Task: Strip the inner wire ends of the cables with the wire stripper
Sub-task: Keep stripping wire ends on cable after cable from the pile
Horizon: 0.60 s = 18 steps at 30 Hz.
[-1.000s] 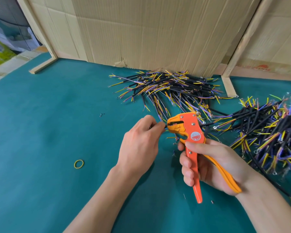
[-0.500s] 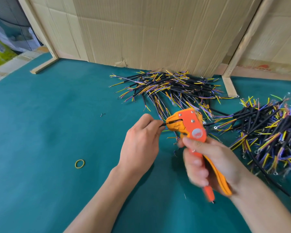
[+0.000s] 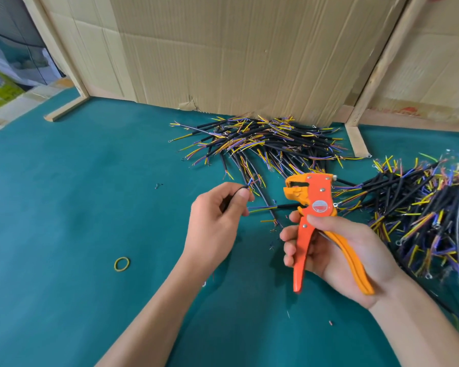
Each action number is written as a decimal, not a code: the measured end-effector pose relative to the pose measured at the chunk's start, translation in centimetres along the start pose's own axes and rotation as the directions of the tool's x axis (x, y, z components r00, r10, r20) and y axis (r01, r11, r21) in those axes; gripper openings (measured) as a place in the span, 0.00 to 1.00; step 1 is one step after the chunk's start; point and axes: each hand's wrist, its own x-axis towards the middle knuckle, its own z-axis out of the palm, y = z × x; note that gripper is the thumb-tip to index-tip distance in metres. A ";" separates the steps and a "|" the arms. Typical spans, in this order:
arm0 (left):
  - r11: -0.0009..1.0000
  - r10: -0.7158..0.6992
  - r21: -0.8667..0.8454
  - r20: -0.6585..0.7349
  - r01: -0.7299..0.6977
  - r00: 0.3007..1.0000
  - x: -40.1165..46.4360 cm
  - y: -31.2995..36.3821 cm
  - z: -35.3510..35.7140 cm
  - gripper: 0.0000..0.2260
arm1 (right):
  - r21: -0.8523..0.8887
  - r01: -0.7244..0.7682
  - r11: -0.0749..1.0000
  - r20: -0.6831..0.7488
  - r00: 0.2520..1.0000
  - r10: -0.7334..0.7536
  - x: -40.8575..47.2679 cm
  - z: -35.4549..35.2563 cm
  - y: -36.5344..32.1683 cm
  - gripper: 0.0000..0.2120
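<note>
Pinching a short black cable (image 3: 229, 198) in my left hand (image 3: 217, 215), I keep its coloured inner wires pointing toward the wire stripper (image 3: 313, 207), just apart from its head. My right hand (image 3: 337, 250) wraps both handles, the tool's mouth facing the cable for easy feeding. Cable piles (image 3: 263, 144) lie behind on the desk (image 3: 77, 194); a rubber band (image 3: 122, 264) sits near.
</note>
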 end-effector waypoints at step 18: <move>0.901 -0.161 -0.319 0.381 0.293 0.910 -0.1 1.0 -0.5 0.14 | -0.081 -0.104 0.991 0.278 0.953 0.123 -0.5 0.2 0.2 0.16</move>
